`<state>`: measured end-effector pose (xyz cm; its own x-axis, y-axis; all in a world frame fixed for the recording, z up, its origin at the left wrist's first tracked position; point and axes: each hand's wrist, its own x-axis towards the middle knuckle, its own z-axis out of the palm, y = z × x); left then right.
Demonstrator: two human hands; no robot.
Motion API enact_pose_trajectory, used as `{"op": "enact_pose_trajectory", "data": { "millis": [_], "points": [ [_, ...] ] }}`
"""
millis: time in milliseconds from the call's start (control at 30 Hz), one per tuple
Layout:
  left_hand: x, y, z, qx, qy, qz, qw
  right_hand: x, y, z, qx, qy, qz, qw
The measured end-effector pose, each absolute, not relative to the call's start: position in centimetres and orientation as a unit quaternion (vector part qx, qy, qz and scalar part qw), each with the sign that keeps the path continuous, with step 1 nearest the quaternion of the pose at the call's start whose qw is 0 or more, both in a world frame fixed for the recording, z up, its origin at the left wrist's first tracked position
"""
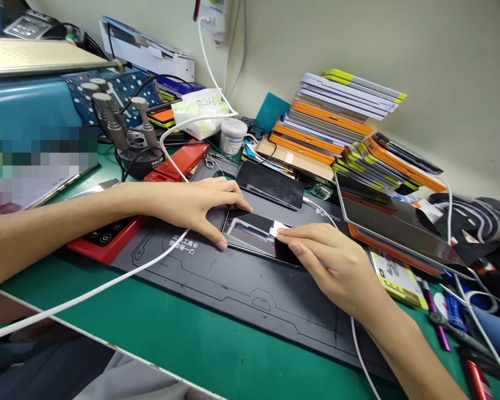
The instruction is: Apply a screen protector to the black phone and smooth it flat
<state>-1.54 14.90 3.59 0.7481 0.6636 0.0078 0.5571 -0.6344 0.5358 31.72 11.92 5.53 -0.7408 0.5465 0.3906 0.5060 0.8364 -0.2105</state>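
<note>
A black phone-like device with a glossy face [252,239] lies flat on the dark grey work mat [233,294], a bright rectangular reflection or film on its surface. My left hand [191,205] is spread at its left end, thumb near the front edge and fingertips by the back edge. Over the right part of the face, my right hand [337,261] pinches a small white piece [276,228], perhaps cloth or paper, against the glass. Its fingers cover the device's right end. Another dark phone [270,184] rests just behind on the mat.
A white cable [125,276] crosses under my left forearm. A red device [108,241] stands at the left of the mat. Stacked orange and white boxes [329,122] rise behind. A tablet-like panel [395,222] and several tools, including a purple one [436,316], lie right.
</note>
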Motion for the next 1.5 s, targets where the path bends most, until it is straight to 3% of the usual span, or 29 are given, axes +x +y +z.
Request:
{"op": "enact_pose_trajectory", "data": {
  "millis": [333, 567, 800, 967, 1200, 1500],
  "points": [
    [-1.6, 15.0, 3.4, 0.901, 0.336, 0.113, 0.251, 30.8, 10.5, 6.0, -0.222, -0.949, 0.113, 0.192],
    [-1.6, 15.0, 3.4, 0.9, 0.336, 0.113, 0.254, 31.0, 11.9, 4.7, -0.301, -0.938, 0.061, 0.159],
    [-1.7, 15.1, 3.2, 0.899, 0.334, 0.124, 0.256, 30.9, 11.0, 6.5, -0.233, -0.947, 0.129, 0.179],
    [-1.8, 15.2, 3.1, 0.904, 0.324, 0.119, 0.252, 30.9, 11.5, 5.4, -0.286, -0.943, 0.075, 0.15],
    [-1.8, 15.3, 3.0, 0.904, 0.325, 0.125, 0.247, 31.0, 11.0, 6.0, -0.219, -0.949, 0.164, 0.159],
    [-1.8, 15.3, 3.1, 0.902, 0.331, 0.114, 0.252, 30.6, 10.9, 5.3, -0.306, -0.932, 0.152, 0.123]
  ]
}}
